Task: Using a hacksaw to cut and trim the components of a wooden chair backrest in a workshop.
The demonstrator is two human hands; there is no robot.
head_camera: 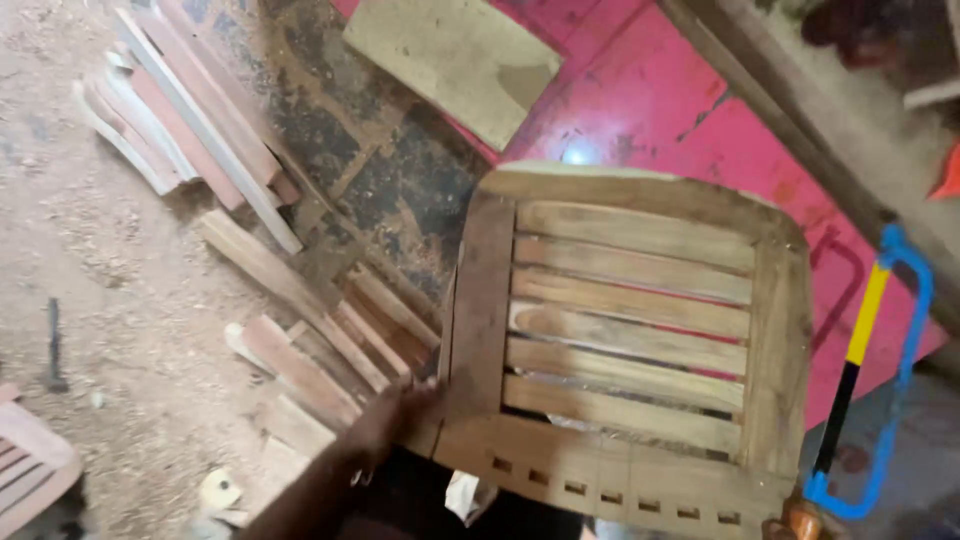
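Observation:
A slatted wooden chair seat (628,340) with several cross slats and a row of small square mortises along its near edge lies flat in front of me. My left hand (392,420) grips its near left corner, fingers curled on the frame's edge. My right hand is out of view. A hacksaw (868,372) with a blue frame and a yellow and black handle lies just right of the seat, and a brown rounded object sits at its lower end.
Loose wooden slats (300,330) and longer boards (190,110) lie on the sawdust-covered floor to the left. A flat board (455,55) rests at top centre over a pink surface (640,100). Another slatted piece (25,465) shows at the lower left.

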